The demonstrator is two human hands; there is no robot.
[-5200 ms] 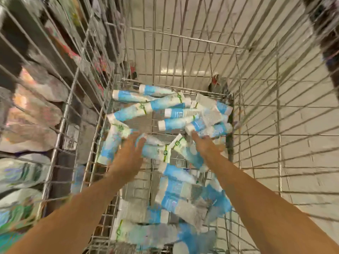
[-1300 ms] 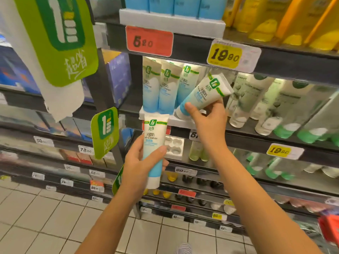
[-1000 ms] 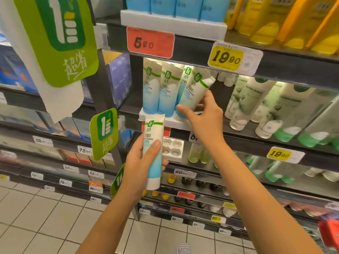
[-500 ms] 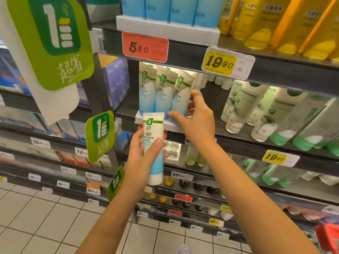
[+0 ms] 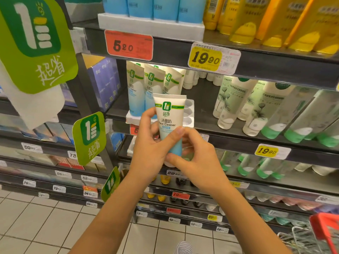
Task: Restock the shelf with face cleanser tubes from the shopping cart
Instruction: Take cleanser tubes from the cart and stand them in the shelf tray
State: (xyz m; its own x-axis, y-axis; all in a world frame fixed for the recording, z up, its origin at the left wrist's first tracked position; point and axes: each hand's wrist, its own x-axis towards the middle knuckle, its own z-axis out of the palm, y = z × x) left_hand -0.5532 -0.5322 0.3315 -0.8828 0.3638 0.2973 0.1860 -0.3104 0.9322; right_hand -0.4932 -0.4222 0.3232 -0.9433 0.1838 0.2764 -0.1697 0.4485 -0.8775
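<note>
I hold one white-and-blue face cleanser tube (image 5: 169, 116) upright, cap down, in front of the shelf. My left hand (image 5: 148, 153) grips its lower half, thumb across the front. My right hand (image 5: 198, 162) pinches the tube's cap end from the right. Behind it, three matching tubes (image 5: 146, 88) stand in a white slotted tray (image 5: 189, 114) on the dark shelf (image 5: 211, 129); the tray's right slots hold nothing.
Green-capped bottles (image 5: 256, 110) stand to the right on the same shelf. Blue tubes and yellow bottles (image 5: 266, 21) fill the shelf above. Green hanging signs (image 5: 36, 44) jut out at left. The shopping cart's corner (image 5: 311, 237) shows at bottom right.
My right hand has let go of the third tube, which now stands in the tray, and come down to the tube in my left hand, which has risen slightly.
</note>
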